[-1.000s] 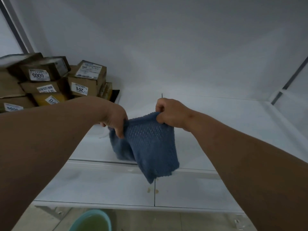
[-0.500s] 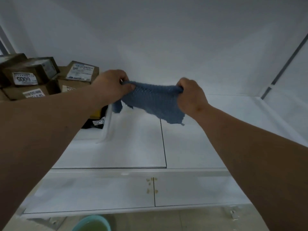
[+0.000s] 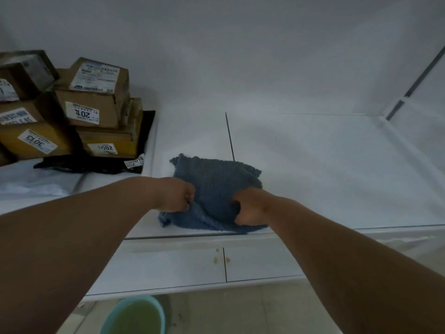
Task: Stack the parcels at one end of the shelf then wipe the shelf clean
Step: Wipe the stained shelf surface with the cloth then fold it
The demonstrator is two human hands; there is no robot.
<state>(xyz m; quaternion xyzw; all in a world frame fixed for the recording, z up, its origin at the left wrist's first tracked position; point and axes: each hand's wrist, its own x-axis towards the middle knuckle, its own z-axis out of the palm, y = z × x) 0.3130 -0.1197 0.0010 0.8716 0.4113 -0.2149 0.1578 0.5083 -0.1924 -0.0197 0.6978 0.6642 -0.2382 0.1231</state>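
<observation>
knitted cloth [image 3: 216, 186], cardboard parcels [image 3: 96, 102], smooth shelf [image 3: 313, 177]

1 cloth [image 3: 216, 186], 1 bucket [image 3: 134, 317], 2 hands [image 3: 178, 196]

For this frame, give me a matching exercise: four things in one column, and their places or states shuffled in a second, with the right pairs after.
Things:
1. blue cloth
2. parcels
3. bucket
4. yellowish spots

Places or states:
A. stacked at the left end of the shelf
B. on the floor below the shelf, holding greenish liquid
C. on the shelf's front ledge, beside the seam
D. lying on the shelf, gripped by the left hand and right hand

Pairs: 1-D, 2-A, 3-B, 4-C
</observation>
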